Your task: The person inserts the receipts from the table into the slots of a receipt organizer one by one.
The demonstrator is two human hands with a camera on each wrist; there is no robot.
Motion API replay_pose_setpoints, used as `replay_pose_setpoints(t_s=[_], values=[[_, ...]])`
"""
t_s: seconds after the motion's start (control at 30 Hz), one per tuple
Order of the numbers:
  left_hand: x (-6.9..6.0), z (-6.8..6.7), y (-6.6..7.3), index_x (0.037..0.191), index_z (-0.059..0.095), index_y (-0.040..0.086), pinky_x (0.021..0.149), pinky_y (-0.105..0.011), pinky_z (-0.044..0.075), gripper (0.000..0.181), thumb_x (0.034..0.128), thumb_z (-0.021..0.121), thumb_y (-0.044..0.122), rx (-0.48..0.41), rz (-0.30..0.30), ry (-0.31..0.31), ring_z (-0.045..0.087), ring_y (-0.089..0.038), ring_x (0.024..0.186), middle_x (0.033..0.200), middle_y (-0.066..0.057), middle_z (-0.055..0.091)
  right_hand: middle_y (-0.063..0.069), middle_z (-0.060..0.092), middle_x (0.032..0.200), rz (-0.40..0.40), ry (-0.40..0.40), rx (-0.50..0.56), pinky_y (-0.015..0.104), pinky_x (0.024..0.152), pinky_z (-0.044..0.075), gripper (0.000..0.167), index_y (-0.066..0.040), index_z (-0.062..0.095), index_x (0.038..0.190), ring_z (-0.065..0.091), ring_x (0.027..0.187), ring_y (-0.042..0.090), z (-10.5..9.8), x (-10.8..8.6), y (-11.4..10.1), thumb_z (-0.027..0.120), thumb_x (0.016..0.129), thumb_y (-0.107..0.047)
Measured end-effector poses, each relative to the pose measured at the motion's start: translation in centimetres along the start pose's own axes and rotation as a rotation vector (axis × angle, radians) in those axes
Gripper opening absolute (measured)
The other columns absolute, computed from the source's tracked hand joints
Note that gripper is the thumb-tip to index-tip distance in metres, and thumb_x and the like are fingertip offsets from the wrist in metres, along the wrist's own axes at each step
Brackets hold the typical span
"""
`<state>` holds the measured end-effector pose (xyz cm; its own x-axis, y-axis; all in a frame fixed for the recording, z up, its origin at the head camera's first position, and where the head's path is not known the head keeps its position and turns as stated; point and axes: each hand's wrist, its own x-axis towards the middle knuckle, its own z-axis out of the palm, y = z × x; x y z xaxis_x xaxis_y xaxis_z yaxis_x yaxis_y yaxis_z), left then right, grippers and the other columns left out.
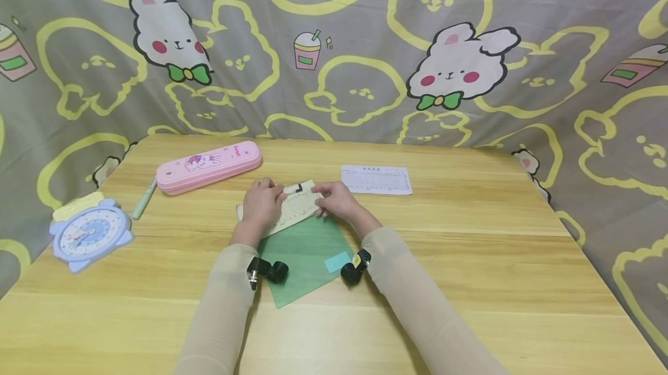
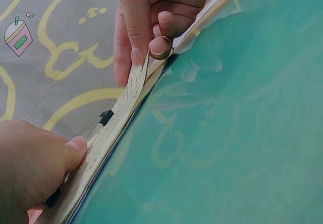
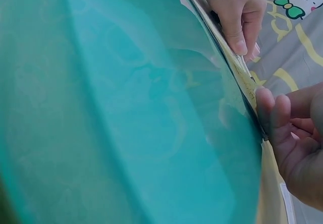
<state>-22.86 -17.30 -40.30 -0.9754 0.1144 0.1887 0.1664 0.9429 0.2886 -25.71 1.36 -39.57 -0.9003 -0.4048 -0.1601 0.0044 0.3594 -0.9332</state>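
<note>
A green folder (image 1: 308,265) lies at an angle on the table, a pale blue label near its right edge. Across its far part is a printed gridded paper (image 1: 292,211), with a clip with black ends (image 1: 293,189) at its far edge. My left hand (image 1: 260,204) pinches the clip near its left end; the left wrist view shows its thumb (image 2: 76,147) there. My right hand (image 1: 338,198) pinches the paper's right corner between thumb and fingers, which curl up in the right wrist view. The folder's green sheet (image 3: 141,98) fills much of both wrist views.
A pink pencil case (image 1: 209,167) lies at the back left, a light green pen (image 1: 144,198) beside it. A blue toy clock (image 1: 91,235) sits at the far left over a yellow piece. Right of my hands lies a printed white slip (image 1: 377,180). Behind hangs a patterned curtain (image 1: 360,15).
</note>
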Motion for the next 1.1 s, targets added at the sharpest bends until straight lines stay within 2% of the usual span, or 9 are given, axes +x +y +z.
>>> replay_pose_setpoints(t_s=[0.2,0.37,0.53,0.63,0.77,0.87,1.0,1.1], values=[[0.0,0.1,0.0,0.115,0.055,0.005,0.074,-0.039,0.033,0.034,0.0888,0.047,0.025,-0.005,0.003,0.0,0.039,-0.027,0.087,0.098,-0.011,0.047,0.022,0.04,0.124,-0.007,-0.002,-0.001,0.026,0.051,0.047,0.035,0.003,0.052,0.114,0.056,0.051,0.016,-0.1,0.0,0.2,0.054,0.079,0.007],[-0.1,0.1,0.0,0.116,0.055,0.006,0.075,-0.039,0.032,0.035,0.0887,0.047,0.026,-0.017,-0.006,-0.004,0.038,-0.027,0.087,0.098,-0.011,0.047,0.024,0.036,0.126,-0.041,-0.029,0.041,0.028,0.054,0.048,0.036,0.004,0.051,0.115,0.057,0.056,0.018,-0.5,-0.5,0.5,0.054,0.079,0.006],[0.0,0.0,0.0,0.115,0.055,0.005,0.077,-0.039,0.032,0.035,0.0882,0.048,0.026,-0.023,-0.008,0.0,0.038,-0.027,0.089,0.1,-0.012,0.047,0.022,0.049,0.111,-0.072,-0.047,0.028,0.031,0.059,0.048,0.033,0.004,0.052,0.113,0.058,0.066,0.024,-1.6,-1.3,0.5,0.055,0.08,0.002],[0.0,0.0,-0.2,0.115,0.056,0.005,0.078,-0.039,0.031,0.035,0.0882,0.048,0.026,-0.022,-0.008,0.004,0.039,-0.028,0.089,0.101,-0.012,0.048,0.018,0.053,0.101,-0.08,-0.052,-0.011,0.033,0.06,0.048,0.033,0.004,0.052,0.114,0.057,0.072,0.027,-2.8,-1.7,0.6,0.055,0.081,-0.001],[0.0,0.1,-0.2,0.115,0.055,0.005,0.078,-0.04,0.031,0.035,0.0883,0.047,0.027,-0.024,-0.004,0.003,0.039,-0.028,0.09,0.101,-0.012,0.047,0.015,0.055,0.097,-0.1,-0.029,-0.05,0.036,0.062,0.047,0.034,0.004,0.051,0.114,0.056,0.077,0.03,-4.7,-2.3,0.7,0.055,0.082,-0.004],[0.0,0.1,-0.2,0.115,0.055,0.005,0.078,-0.039,0.031,0.035,0.0884,0.047,0.026,-0.027,-0.004,0.001,0.038,-0.027,0.09,0.102,-0.012,0.047,0.017,0.056,0.1,-0.149,0.011,-0.108,0.038,0.067,0.046,0.033,0.005,0.052,0.113,0.055,0.083,0.029,-6.5,-2.7,0.7,0.057,0.081,-0.006],[-0.1,0.1,-0.1,0.115,0.055,0.005,0.078,-0.039,0.031,0.035,0.0881,0.048,0.026,-0.03,-0.01,0.007,0.038,-0.027,0.09,0.102,-0.012,0.048,0.019,0.053,0.109,-0.195,0.086,-0.202,0.039,0.081,0.039,0.036,0.005,0.051,0.114,0.05,0.097,0.029,-9.0,-2.9,1.2,0.058,0.08,-0.008],[-0.1,0.1,-0.1,0.115,0.056,0.005,0.078,-0.039,0.031,0.035,0.0877,0.048,0.026,-0.04,-0.016,0.014,0.038,-0.027,0.089,0.102,-0.012,0.048,0.018,0.047,0.118,-0.184,0.15,-0.255,0.041,0.09,0.03,0.042,0.003,0.048,0.118,0.042,0.108,0.031,-11.0,-3.0,1.9,0.059,0.08,-0.011]])
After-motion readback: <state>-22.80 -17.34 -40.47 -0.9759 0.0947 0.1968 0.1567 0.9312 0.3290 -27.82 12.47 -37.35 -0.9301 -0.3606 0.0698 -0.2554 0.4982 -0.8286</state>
